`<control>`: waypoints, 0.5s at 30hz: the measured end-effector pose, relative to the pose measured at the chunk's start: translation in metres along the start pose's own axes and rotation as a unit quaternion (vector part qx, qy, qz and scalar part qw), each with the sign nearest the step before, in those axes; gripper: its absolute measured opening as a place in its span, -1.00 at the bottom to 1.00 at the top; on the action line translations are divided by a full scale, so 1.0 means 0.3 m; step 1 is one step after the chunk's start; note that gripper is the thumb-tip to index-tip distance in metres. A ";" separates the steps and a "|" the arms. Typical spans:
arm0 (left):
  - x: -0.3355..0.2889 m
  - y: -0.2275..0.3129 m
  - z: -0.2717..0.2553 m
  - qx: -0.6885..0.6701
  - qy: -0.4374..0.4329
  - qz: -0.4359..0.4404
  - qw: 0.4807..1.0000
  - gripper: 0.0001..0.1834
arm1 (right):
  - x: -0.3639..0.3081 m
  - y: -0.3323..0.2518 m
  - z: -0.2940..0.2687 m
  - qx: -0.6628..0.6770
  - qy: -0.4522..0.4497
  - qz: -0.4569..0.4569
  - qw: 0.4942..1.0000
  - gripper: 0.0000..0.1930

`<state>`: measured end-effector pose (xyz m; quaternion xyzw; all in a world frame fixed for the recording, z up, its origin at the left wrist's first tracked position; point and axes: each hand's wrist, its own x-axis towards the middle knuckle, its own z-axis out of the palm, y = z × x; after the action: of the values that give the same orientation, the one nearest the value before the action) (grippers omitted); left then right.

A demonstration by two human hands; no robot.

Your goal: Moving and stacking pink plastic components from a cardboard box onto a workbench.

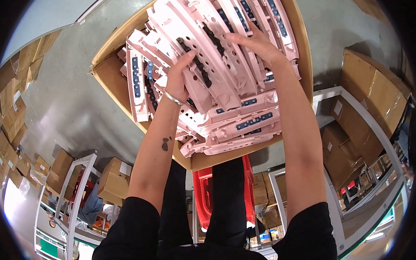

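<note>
A large cardboard box [304, 37] is filled with long pink plastic panels [219, 77], pierced with round holes. Several of them carry strips of dark blue buttons [135, 77]; black parts show between others. My left hand [178, 78], with a bangle at the wrist, grips the left side of a stack of panels, thumb on top and fingers mostly hidden below. On the right side of the same stack my right hand [259, 45] holds on, its thumb laid across the panels. More panels lie crosswise nearer me, under the stack.
Behind me stands a red plastic seat or bin [203, 194]. White metal frame tables [78, 180] are at the lower left and the right [378, 113]. Cardboard boxes [377, 85] stack up at right, and more boxes [11, 114] line the left. Grey floor [63, 88] surrounds the box.
</note>
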<state>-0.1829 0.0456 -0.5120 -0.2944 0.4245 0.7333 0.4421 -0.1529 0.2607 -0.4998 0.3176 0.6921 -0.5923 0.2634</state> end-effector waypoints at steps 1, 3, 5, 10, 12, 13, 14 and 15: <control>0.016 0.008 -0.015 0.010 -0.004 -0.008 1.000 -0.65 | 0.000 0.003 0.005 0.010 0.007 -0.003 1.000 0.35; 0.014 0.022 0.007 0.021 -0.005 -0.010 1.000 -0.68 | 0.007 0.025 0.012 0.020 0.016 -0.005 1.000 0.35; 0.021 0.017 -0.004 0.033 -0.008 -0.017 0.999 -0.68 | 0.028 0.073 0.011 -0.018 0.043 -0.030 0.998 0.33; 0.050 0.010 -0.015 0.065 -0.021 0.018 0.998 -0.66 | 0.030 0.046 -0.008 -0.005 0.037 -0.012 0.999 0.32; 0.050 0.007 -0.025 0.060 -0.031 0.021 0.997 -0.64 | 0.032 0.034 -0.011 -0.029 0.023 -0.025 0.999 0.33; 0.048 0.006 -0.026 0.052 -0.040 0.025 0.998 -0.62 | 0.009 0.005 -0.020 -0.049 0.005 -0.021 0.999 0.32; 0.045 0.006 -0.028 0.054 -0.040 0.024 0.997 -0.62 | 0.014 0.016 -0.013 -0.046 0.005 -0.020 0.999 0.32; 0.039 0.009 -0.009 0.054 -0.044 0.023 0.997 -0.64 | 0.013 0.026 -0.010 -0.079 0.024 -0.032 0.996 0.30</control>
<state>-0.1903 0.0472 -0.5216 -0.2282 0.4503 0.7315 0.4584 -0.1495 0.2648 -0.5075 0.2874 0.7525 -0.5362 0.2521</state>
